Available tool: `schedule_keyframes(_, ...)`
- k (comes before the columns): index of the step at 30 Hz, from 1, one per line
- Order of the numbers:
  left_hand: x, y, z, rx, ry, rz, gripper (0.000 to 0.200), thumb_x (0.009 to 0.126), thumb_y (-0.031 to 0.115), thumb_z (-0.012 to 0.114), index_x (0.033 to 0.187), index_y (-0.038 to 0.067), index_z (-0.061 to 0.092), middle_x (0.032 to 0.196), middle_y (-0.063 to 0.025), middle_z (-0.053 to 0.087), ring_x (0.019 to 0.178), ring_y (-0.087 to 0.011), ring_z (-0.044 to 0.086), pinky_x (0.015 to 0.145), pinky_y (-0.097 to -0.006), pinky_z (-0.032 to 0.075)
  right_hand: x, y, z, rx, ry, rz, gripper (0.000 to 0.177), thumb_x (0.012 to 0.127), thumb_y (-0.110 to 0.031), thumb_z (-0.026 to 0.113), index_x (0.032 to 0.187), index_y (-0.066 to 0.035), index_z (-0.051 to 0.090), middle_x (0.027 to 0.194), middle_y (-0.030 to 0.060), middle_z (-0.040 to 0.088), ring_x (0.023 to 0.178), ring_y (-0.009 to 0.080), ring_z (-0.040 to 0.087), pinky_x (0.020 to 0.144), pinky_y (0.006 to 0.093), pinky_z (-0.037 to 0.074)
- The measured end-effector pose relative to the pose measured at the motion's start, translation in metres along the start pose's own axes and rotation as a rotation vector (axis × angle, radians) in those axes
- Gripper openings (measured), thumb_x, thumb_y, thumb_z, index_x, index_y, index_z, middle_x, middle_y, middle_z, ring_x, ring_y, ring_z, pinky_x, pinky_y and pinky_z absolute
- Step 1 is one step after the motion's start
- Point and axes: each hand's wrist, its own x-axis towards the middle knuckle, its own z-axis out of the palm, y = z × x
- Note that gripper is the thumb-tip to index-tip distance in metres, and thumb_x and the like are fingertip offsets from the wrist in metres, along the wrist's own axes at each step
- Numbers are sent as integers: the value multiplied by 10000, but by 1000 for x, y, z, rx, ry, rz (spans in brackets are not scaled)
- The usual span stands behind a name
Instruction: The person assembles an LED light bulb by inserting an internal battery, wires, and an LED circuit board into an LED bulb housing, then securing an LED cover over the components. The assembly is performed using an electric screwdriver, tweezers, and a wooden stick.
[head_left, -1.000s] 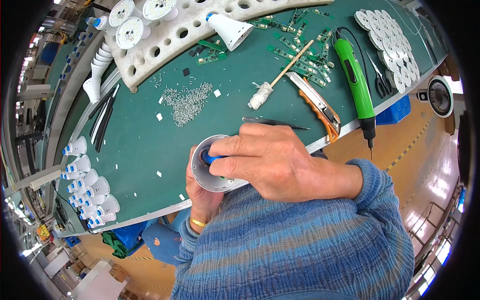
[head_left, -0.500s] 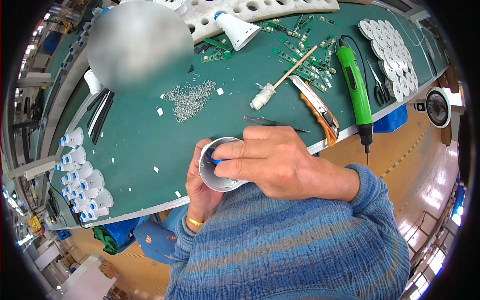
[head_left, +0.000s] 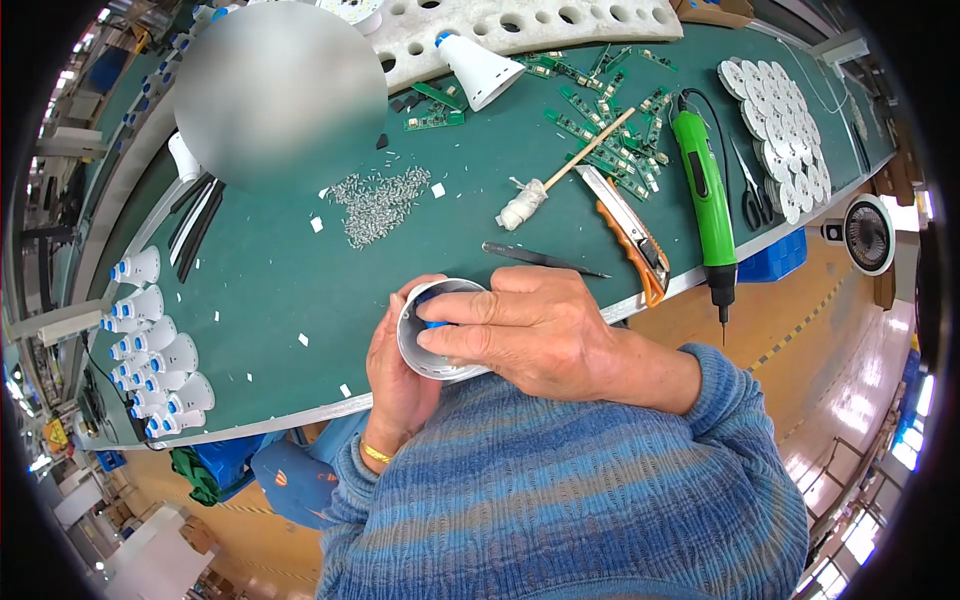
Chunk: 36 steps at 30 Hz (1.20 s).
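Note:
My left hand (head_left: 396, 385) is wrapped round a white cone-shaped lamp housing (head_left: 413, 352), its wide mouth facing up towards me. Two fingers of my right hand (head_left: 552, 335) reach down inside that mouth, close together. Something blue (head_left: 436, 323) shows between them, deep in the housing; the fingertips are hidden, so what they pinch cannot be made out. Beyond my hands, dark tweezers (head_left: 545, 259) lie on the green tabletop (head_left: 270, 290). Past these are a heap of small metal screws or pins (head_left: 378, 205) and a stick with a white wrapped end (head_left: 522, 204).
An orange utility knife (head_left: 632, 235), a green electric screwdriver (head_left: 706, 190) and scissors (head_left: 755, 190) lie to the right. Green circuit boards (head_left: 610, 150) and stacked white discs (head_left: 780, 130) are farther off. Several white housings (head_left: 175, 355) stand at left; another (head_left: 478, 70) lies near perforated foam (head_left: 530, 25).
The camera view has shifted slightly. My right-hand fingers have turned a little inside the housing, while my left hand keeps its hold.

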Motion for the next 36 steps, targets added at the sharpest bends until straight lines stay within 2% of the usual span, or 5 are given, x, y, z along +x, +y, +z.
schedule_keyframes(10,3,8,10,75,6,51,452,1004,368,315,1211,-7,458,1101,-116,557,1036,-170,540,916,-306,436,1,4,0,175,32,142,260,711,-13,723,957,-43,648,939,107,687,632,188,596,508,273,429)
schedule_keyframes(16,1,9,12,121,2,87,451,998,374,329,1204,-5,465,1084,-102,549,1021,-159,533,906,-296,431,0,12,5,205,155,0,340,665,-14,755,975,-47,619,954,113,598,654,203,553,575,288,446)
schedule_keyframes(22,3,7,9,166,58,94,434,1002,358,316,1186,-2,474,1047,-83,536,980,-138,522,868,-273,425,7,-5,-5,300,94,435,379,654,-62,790,993,-44,620,1126,135,468,711,133,565,585,263,483)
schedule_keyframes(30,5,12,15,448,182,212,366,990,324,291,1002,28,507,819,-32,510,705,-84,486,622,-222,393,-2,1,-1,685,-232,714,496,725,-38,743,1189,-1,572,1110,136,609,940,182,636,727,279,554)
schedule_keyframes(36,8,6,8,582,176,267,347,988,320,320,955,35,516,773,-12,475,683,-65,431,601,-219,357,-1,1,-4,493,-229,593,486,699,-106,765,1149,-24,600,942,137,672,752,172,662,648,281,522)
